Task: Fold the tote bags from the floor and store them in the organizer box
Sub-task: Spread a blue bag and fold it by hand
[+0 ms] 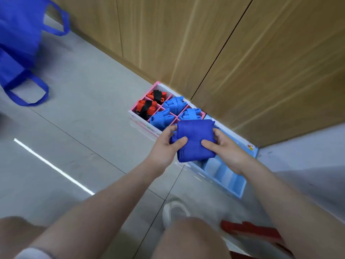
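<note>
**Folded blue bag held over the organizer box**

A dark blue tote bag, folded into a compact square packet, is held in the air by both hands, just above the middle part of the organizer box. The left hand grips the left edge of the packet, with the thumb pressed on top and the fingers curled under it. The right hand grips the right edge in the same way, thumb on top.

The organizer box stands on the grey floor, with its long side against a wooden wall. Its far end has pink dividers. There, two compartments hold folded red bags with black straps, and three compartments next to them hold folded light blue bags. The near end of the box is light blue, and its narrow compartments show no bags.

At the far left, well apart from the box, unfolded blue tote bags lie on the floor with their handles spread out. Near the bottom right, a red bag lies on the floor beside the person's knee. A white shoe is between the knees.
</note>
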{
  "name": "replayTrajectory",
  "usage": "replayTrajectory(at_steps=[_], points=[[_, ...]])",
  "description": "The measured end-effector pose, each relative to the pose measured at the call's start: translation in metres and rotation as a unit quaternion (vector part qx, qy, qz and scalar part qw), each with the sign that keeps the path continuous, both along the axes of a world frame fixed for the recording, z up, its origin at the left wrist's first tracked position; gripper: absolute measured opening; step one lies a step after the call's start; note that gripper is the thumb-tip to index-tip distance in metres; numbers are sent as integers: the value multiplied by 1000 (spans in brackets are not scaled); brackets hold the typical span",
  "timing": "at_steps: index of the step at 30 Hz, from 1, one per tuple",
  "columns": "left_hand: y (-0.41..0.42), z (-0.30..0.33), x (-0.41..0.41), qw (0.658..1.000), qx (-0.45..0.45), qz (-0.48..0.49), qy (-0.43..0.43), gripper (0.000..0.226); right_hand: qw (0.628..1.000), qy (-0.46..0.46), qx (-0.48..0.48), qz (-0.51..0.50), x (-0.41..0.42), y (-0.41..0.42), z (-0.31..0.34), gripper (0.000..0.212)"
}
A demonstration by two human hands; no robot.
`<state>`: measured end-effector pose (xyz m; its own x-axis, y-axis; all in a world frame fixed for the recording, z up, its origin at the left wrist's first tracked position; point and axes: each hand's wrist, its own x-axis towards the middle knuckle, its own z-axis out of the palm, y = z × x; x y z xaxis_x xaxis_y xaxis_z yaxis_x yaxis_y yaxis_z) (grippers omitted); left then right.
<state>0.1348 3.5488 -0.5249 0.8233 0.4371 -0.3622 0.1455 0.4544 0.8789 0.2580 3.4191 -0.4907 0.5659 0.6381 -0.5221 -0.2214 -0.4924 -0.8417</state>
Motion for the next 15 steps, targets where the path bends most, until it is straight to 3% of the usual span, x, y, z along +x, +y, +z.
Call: replayTrajectory(at_steps=[3, 6, 8, 11, 13, 15], points=[[-23, -33, 40, 983, 145, -55, 95, 41, 991, -90, -28, -95, 49, -25, -22, 31], [-30, -71, 65, 892, 373, -182, 181, 41, 960, -204, -87, -168, 102, -49, -35, 43], [-35, -91, 78, 813, 478, -286, 172, 35, 925, -305, -201, -100, 131, -61, -48, 48], [-45, -110, 95, 662, 594, -428, 164, 42, 827, -423, -364, 68, 149, -68, -70, 52], [-51, -117, 106, 627, 599, -452, 207, 54, 800, -443, -383, 129, 147, -67, -85, 50], [-54, -125, 114, 628, 587, -437, 264, 66, 778, -459, -391, 180, 144, -66, -101, 47]])
